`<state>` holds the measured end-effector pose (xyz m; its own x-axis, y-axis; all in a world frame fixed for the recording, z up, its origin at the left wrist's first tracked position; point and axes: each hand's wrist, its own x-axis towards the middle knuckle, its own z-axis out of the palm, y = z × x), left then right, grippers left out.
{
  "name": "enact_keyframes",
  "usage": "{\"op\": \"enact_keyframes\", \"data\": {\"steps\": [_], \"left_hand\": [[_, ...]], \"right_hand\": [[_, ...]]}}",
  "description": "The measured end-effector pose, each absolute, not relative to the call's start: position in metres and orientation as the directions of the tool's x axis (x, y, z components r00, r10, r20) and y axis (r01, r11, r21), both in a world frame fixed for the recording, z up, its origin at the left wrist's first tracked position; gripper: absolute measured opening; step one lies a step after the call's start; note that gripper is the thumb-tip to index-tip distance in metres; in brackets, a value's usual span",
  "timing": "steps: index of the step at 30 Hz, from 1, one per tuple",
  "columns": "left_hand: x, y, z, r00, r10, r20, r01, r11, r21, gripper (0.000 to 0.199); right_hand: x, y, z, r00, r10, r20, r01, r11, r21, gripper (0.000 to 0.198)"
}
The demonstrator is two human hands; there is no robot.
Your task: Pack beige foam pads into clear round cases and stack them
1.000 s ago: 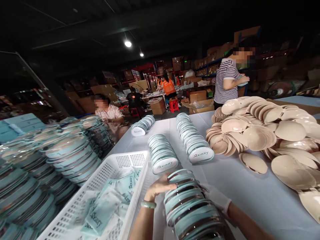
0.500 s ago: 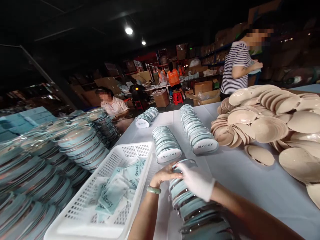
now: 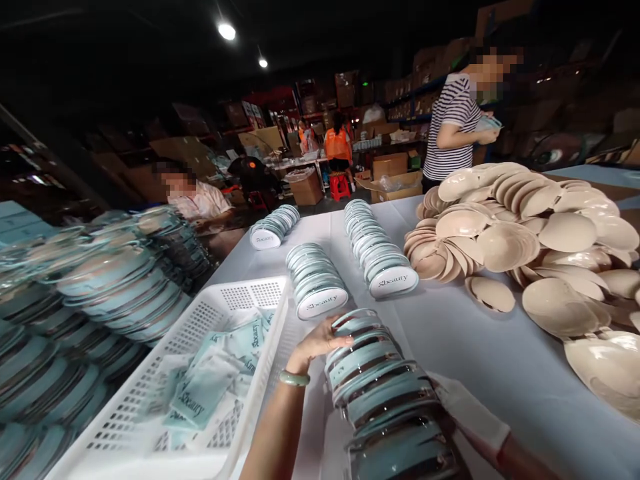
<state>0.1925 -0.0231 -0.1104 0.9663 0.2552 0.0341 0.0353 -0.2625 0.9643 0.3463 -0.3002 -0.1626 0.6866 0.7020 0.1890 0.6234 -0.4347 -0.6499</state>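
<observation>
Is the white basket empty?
No, the white basket holds light blue sachets printed with the word "Sbeauty", lying loosely on its floor.

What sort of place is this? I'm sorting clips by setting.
Likely a warehouse packing floor: rows of round compact cases lie on a long table, cardboard boxes fill shelving behind, and other workers stand at tables farther back.

Left hand (image 3: 316,345): bare, fingers spread and gently curled, palm turned rightward; green bangle at the wrist, forearm rising from the lower edge. Right hand (image 3: 467,413): white-gloved, low at the right, largely hidden, forearm bare.
</observation>
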Motion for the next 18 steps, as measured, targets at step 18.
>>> {"op": "enact_keyframes", "data": {"steps": [18], "left_hand": [[0.196,-0.019,-0.105,0.98,0.199,0.001,0.058,-0.292,0.955,0.071]], "right_hand": [[0.363,-0.313,-0.173,0.345,0.931,-0.12,0.242,-0.212,-0.947,0.047]]}}
